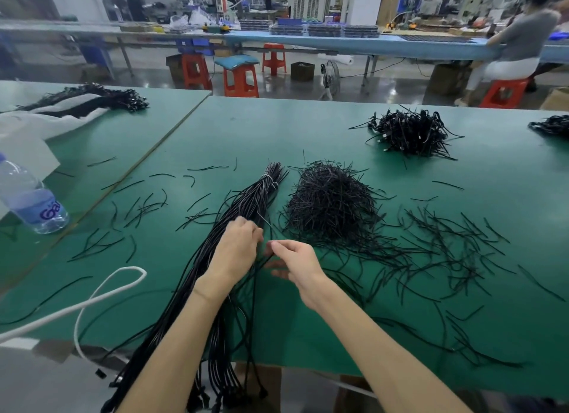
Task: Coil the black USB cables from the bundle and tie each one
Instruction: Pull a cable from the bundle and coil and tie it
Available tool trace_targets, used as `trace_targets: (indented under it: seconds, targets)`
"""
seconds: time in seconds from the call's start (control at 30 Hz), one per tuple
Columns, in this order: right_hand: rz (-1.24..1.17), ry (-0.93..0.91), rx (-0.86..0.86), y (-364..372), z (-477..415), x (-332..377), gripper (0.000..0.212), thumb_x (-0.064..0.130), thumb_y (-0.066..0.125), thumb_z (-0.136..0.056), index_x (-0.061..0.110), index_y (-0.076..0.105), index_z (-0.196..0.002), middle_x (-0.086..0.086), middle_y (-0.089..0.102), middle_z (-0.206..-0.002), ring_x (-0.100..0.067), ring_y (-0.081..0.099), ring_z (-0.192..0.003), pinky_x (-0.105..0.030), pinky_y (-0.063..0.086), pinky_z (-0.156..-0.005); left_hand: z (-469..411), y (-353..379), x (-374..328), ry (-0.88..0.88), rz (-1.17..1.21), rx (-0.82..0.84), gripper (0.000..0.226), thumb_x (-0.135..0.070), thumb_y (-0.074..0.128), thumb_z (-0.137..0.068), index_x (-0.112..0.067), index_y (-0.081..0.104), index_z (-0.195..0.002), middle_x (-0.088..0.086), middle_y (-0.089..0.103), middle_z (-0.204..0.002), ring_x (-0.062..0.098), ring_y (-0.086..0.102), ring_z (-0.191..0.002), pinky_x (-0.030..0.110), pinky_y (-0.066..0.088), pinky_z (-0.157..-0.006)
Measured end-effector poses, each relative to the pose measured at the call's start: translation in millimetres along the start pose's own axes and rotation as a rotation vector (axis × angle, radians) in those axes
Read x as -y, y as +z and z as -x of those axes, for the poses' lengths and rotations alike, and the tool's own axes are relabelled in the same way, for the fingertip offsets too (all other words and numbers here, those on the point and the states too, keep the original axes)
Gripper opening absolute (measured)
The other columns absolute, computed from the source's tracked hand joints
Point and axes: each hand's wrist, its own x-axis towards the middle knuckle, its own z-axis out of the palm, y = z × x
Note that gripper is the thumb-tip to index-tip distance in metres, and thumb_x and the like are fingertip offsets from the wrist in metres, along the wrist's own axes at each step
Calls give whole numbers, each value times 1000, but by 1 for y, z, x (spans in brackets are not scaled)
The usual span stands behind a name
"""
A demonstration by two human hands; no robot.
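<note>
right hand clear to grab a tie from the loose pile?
Probably yes. The right hand sits just beside the tie pile, open table between them, though it seems to pinch a cable now.

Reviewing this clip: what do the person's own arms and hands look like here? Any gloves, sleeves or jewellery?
Both hands are bare: no gloves on the left hand or the right hand. Both forearms are uncovered as far as the frame shows, with no sleeves in view. No rings, watch or markings are visible; only a faint line crosses the left wrist.

The only lettering that shows is on the blue label of the clear plastic water bottle at the left edge of the green table: large white letters beginning "Ga", the rest turned out of sight.
</note>
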Motion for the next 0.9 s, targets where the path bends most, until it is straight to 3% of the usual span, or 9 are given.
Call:
trace_targets:
  seconds: [0.03, 0.1, 0.17, 0.27, 0.4, 0.53, 0.63, 0.77, 0.9]
  targets:
    - [11, 5, -27, 2, -1, -2, 15, 14, 60, -101, 7, 70, -110, -8, 75, -98, -14, 68, -74, -27, 57, -67, -3, 5, 1, 24, -69, -16, 22, -9, 51, -103, -7, 65, -120, 11, 57, -128, 30, 50, -120, 40, 40, -106]
    - [34, -10, -32, 5, -2, -5, 13, 10, 58, -101, 6, 66, -111, -8, 72, -90, -12, 66, -69, -26, 55, -65, -8, 16, 6, 69, -173, 135, 56, -7, 53, -99, -7, 39, -153, 10, 34, -160, 29, 29, -148, 41, 20, -124]
    - [55, -42, 5, 8, 0, -7, 15, 6, 54, -102, 6, 63, -114, -9, 72, -86, -15, 67, -68, -27, 56, -63, -11, 25, 11, 89, -232, 270, 76, -10, 56, -97, -10, 17, -162, 6, 12, -170, 22, 11, -157, 40, 0, -128]
    - [125, -113, 67, 7, 1, -8, 21, 7, 48, -104, 11, 57, -122, -13, 75, -94, -20, 70, -70, -30, 57, -65, -13, 31, 16, 84, -179, 207, 65, -7, 56, -93, -12, 38, -156, 6, 24, -167, 20, 24, -153, 38, 4, -128]
    - [178, -113, -22, 3, -6, -9, 27, 6, 40, -105, 11, 44, -131, -13, 71, -100, -25, 72, -73, -34, 59, -66, -17, 21, 20, -96, 66, 37, 38, 5, 44, -94, -8, 76, -112, 2, 56, -145, 20, 53, -131, 33, 39, -112]
    - [411, -47, -98, 3, -17, -12, 27, 13, 49, -103, 7, 49, -129, -6, 70, -88, -25, 70, -65, -35, 60, -70, -23, 13, 18, -159, 55, 66, 27, -21, 53, -98, -7, 75, -94, -4, 57, -138, 13, 61, -105, 35, 51, -94]
    - [619, -30, -120, 11, -27, -13, 28, 22, 50, -104, 6, 49, -126, -14, 71, -98, -18, 63, -54, -28, 53, -56, -21, 21, 17, -101, -21, 95, 31, -31, 65, -97, -3, 68, -108, 3, 52, -140, 18, 57, -119, 33, 45, -101]
    - [862, -43, -158, 22, -41, -6, 32, 33, 54, -103, 5, 45, -115, -14, 65, -109, -28, 71, -76, -36, 53, -62, -18, 29, 24, -51, -34, 74, 29, -13, 70, -93, 0, 61, -117, 9, 47, -144, 22, 50, -129, 28, 37, -108]
    - [1002, -6, -214, 34, -60, -1, 37, 36, 51, -104, 4, 41, -119, -17, 66, -118, -35, 70, -101, -42, 56, -84, -17, 24, 31, -48, 30, 102, 26, 8, 56, -91, 3, 60, -116, 10, 46, -147, 23, 47, -133, 29, 37, -109]
